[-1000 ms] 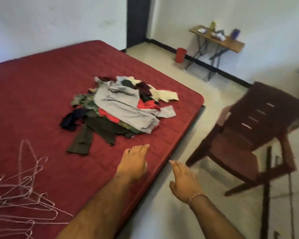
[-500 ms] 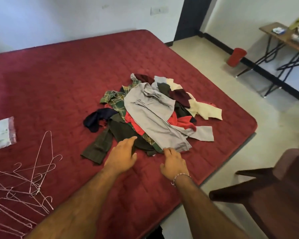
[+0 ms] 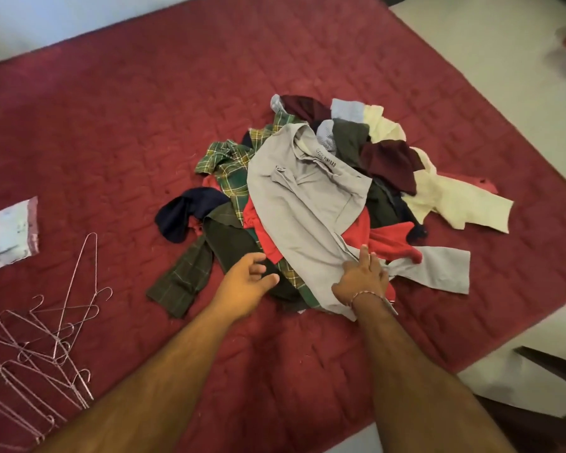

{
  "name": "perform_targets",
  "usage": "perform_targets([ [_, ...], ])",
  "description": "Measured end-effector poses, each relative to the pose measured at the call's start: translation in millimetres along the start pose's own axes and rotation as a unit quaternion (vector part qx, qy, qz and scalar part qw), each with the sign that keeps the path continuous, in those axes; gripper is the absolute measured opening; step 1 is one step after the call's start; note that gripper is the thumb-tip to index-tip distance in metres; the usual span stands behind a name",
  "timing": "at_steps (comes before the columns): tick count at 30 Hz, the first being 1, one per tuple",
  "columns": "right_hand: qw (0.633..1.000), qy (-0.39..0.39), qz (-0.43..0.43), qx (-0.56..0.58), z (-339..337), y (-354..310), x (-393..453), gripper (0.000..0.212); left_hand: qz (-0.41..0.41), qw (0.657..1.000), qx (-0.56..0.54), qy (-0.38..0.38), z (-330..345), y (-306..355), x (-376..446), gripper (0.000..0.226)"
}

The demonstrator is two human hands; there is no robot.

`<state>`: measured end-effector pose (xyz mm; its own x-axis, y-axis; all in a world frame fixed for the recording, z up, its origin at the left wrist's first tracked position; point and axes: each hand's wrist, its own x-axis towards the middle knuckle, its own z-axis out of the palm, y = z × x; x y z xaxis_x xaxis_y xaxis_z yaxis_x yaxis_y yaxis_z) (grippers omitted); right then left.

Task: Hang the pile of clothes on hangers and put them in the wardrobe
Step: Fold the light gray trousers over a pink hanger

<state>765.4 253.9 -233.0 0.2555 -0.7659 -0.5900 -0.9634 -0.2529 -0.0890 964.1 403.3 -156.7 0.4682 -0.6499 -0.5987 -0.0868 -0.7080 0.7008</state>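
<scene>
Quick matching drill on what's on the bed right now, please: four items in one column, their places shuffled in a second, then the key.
Things:
1. grey shirt
2. wire hangers
3. cream garment
4. small plastic packet

Places:
A. far right edge of the pile
B. top of the pile, under the right hand
C. alone on the red mattress, left, beyond the hangers
D. near-left corner of the view, in a loose heap

Pairs: 1-B, 2-D, 3-A, 4-C

Both hands (image 3: 307, 279) reach forward, fingers loose.
</scene>
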Motion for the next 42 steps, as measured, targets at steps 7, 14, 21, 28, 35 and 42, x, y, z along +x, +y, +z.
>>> perform_targets([
  [7,0.924,-0.098,-0.168,0.331,-4.7,-32.2,-29.1,0.025,-0.186,0.962,-0.197,0.02,-3.6,-23.7,-4.9,0.02],
  [14,0.786,-0.347,-0.241,0.451,-15.5,-114.9,-151.5,0.031,-0.155,0.915,-0.371,-0.022,-38.4,19.9,-20.7,0.017],
  [21,0.597,-0.125,0.085,0.788,-28.1,-163.5,-179.1,0.052,0.024,0.97,-0.238,-0.049,-135.7,47.8,-85.4,0.028],
  [28,0.557,-0.067,-0.028,0.827,-78.7,-282.5,-213.4,0.038,-0.025,0.904,-0.307,-0.296,-253.9,-26.4,-180.5,0.043],
  [35,0.625,-0.175,-0.187,0.737,-66.0,-337.7,-305.4,0.051,-0.092,0.882,-0.438,-0.144,-301.8,-108.2,-169.4,0.093],
  [42,0.732,-0.34,-0.322,0.496,-52.1,-344.5,-342.6,0.044,0.046,0.791,-0.594,0.14,-358.3,-64.6,-178.8,0.015],
])
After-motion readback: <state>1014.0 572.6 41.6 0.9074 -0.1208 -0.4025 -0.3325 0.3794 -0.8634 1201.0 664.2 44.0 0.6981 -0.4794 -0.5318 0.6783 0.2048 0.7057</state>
